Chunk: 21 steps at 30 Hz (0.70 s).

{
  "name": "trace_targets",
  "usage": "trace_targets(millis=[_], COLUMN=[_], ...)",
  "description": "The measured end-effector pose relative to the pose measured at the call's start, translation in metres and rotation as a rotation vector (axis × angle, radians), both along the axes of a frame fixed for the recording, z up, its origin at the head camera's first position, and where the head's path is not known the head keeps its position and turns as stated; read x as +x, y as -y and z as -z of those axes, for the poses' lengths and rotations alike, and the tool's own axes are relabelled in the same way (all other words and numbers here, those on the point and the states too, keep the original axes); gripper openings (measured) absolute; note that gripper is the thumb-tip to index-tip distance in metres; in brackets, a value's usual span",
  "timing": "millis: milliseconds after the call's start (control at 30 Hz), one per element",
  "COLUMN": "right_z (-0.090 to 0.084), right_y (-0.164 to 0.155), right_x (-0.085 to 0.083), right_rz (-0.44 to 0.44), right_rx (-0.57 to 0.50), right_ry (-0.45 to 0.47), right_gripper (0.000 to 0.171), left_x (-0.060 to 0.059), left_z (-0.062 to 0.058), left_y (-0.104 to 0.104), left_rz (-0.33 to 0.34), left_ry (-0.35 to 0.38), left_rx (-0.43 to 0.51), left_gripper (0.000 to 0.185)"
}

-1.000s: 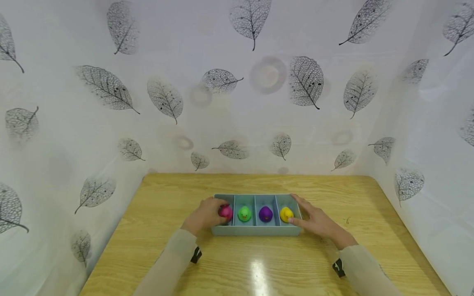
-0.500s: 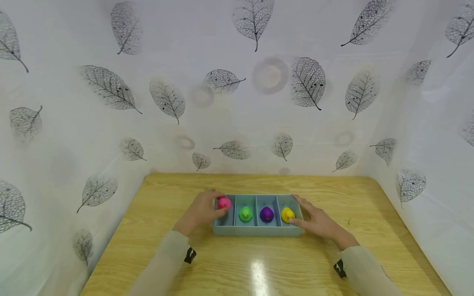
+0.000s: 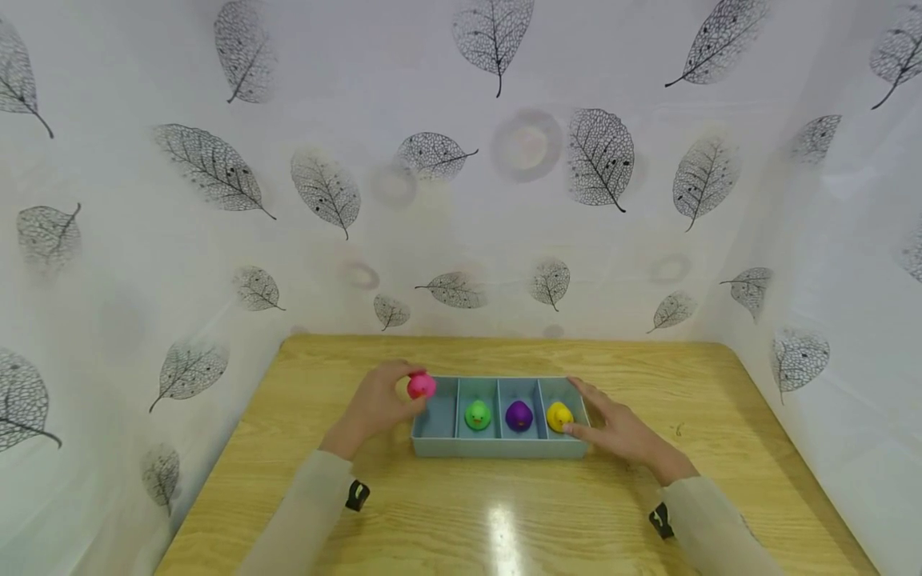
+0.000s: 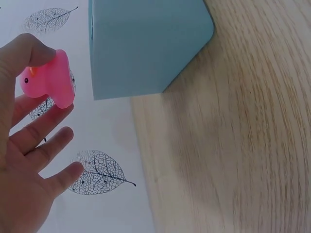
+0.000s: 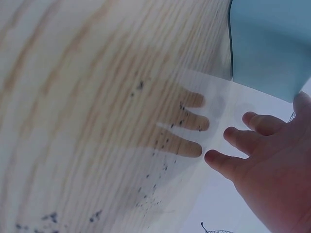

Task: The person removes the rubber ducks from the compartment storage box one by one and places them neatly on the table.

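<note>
A pale blue tray (image 3: 497,450) with four compartments lies on the wooden table (image 3: 504,520). Its left compartment is empty; the others hold a green duck (image 3: 476,415), a purple duck (image 3: 518,416) and a yellow duck (image 3: 558,416). My left hand (image 3: 374,405) pinches a pink duck (image 3: 421,386) just above and left of the tray's left end; the left wrist view shows the pink duck (image 4: 48,83) between thumb and fingers beside the tray (image 4: 146,43). My right hand (image 3: 612,428) rests with straight fingers against the tray's right end; its fingers (image 5: 252,141) spread beside the tray (image 5: 269,46).
White curtain walls (image 3: 461,200) printed with grey leaves close in the table on the back, left and right. Bare wood lies in front of the tray and to both sides.
My left hand has lifted the pink duck out of the left compartment and carried it up and left past the tray's end. The right hand has stayed at the tray.
</note>
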State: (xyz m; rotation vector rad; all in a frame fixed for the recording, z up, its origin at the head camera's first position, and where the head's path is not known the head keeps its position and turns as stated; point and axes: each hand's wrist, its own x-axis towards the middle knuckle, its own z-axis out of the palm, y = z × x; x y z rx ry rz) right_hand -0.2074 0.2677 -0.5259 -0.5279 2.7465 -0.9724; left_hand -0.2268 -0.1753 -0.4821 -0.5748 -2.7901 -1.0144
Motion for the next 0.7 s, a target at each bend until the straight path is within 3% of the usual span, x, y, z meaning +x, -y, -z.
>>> trace_targets(millis=[233,700], right_z=[0.002,-0.002], right_y=[-0.001,0.000], right_x=[-0.002,0.000], right_rz=[0.001,-0.005], right_rx=[0.004,0.009], right_ry=[0.004,0.002], right_gripper=[0.088,0.088], left_x=[0.004,0.005], left_z=[-0.004,0.001], left_y=[0.009,0.025], left_rz=[0.004,-0.026], left_ry=[-0.020,-0.016], left_rx=[0.014,0.019], left_gripper=[0.054,0.054])
